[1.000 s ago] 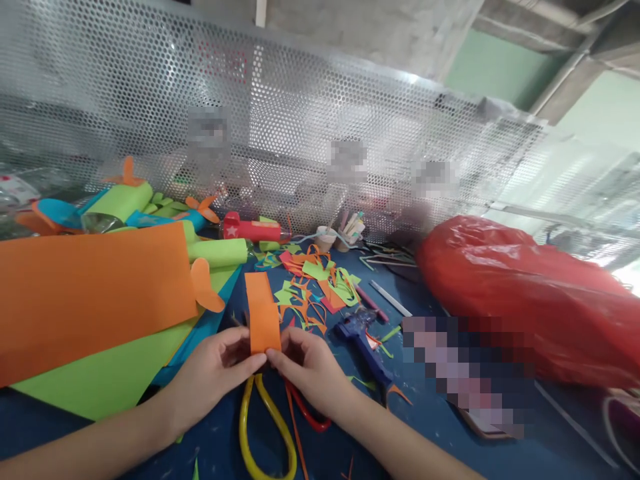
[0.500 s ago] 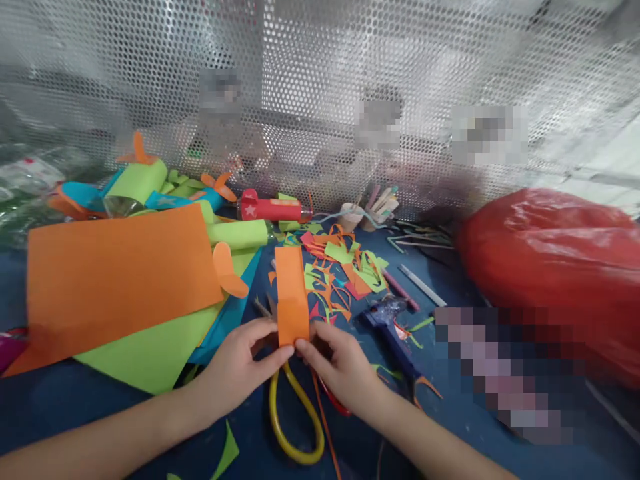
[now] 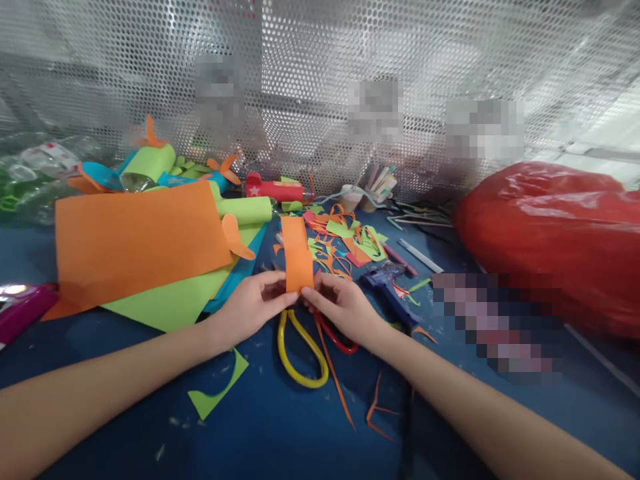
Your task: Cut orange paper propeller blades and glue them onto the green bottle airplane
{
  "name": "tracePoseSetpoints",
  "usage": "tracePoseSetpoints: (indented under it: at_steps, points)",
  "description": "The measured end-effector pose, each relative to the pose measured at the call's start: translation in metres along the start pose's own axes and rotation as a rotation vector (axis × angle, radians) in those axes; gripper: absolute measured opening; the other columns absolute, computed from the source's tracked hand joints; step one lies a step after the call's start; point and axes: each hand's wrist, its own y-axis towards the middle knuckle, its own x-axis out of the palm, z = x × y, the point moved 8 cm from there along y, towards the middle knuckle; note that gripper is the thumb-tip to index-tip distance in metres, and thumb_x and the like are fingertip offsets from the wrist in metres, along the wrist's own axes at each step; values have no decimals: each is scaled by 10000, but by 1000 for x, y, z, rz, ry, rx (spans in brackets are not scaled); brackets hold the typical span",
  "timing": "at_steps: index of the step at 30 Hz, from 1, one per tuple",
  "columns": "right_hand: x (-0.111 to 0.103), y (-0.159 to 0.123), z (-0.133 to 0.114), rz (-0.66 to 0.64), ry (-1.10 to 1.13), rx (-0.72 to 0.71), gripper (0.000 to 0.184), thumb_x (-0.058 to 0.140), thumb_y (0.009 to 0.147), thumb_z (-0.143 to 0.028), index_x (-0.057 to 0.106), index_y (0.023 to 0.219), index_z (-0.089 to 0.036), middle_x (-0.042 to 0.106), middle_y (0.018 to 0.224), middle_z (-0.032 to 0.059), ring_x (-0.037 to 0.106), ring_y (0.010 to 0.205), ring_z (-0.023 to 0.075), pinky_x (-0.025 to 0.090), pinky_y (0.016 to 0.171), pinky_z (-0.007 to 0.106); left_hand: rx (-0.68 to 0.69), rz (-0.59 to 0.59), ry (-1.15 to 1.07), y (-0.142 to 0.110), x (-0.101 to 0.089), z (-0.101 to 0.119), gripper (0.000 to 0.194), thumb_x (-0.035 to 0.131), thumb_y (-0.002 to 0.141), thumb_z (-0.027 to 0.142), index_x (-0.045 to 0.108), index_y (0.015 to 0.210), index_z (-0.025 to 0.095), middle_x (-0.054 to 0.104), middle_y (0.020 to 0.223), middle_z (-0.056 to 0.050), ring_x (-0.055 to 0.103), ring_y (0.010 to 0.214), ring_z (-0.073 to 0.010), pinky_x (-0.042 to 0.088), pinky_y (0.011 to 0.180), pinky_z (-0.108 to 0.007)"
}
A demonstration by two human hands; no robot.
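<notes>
1. Near the middle of the blue bench (image 3: 280,427), the left hand (image 3: 255,307) and the right hand (image 3: 345,308) meet at the near end of an orange paper strip (image 3: 296,252).
2. Each hand's grip is pressed together on that near edge, thumb and fingertips pinching the strip from its own side.
3. From the fingers the strip runs away toward the far side, its far end over a pile of orange, green and red paper scraps (image 3: 345,243).
4. Just under and nearer than the hands lie scissors with a yellow handle loop (image 3: 300,353) and a red handle loop (image 3: 336,337).
5. Left of the hands a large orange sheet (image 3: 135,240) lies on a green sheet (image 3: 175,300).
6. Just right of the right hand lies a blue glue gun (image 3: 387,287); farther right sits a red plastic bag (image 3: 550,233).
</notes>
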Motion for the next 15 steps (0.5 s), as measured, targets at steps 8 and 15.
tracePoseSetpoints:
  at_steps: [8, 15]
  points:
    - [-2, -2, 3, 25, -30, 20, 236, 567, 877, -373, 538, 723, -196, 585, 653, -10, 554, 587, 139, 449, 545, 249, -24, 56, 43, 0, -3, 1, 248, 654, 774, 302, 675, 986, 175, 741, 1002, -42, 672, 945, -229, 514, 903, -386]
    - [-1, -2, 6, 17, -29, 24, 161, 608, 846, -343, 577, 836, -185, 621, 760, 7, 569, 659, 152, 464, 602, 260, -30, 113, 120, -2, -9, -1, 200, 678, 758, 315, 696, 910, 186, 737, 847, -18, 673, 819, -205, 534, 824, -349]
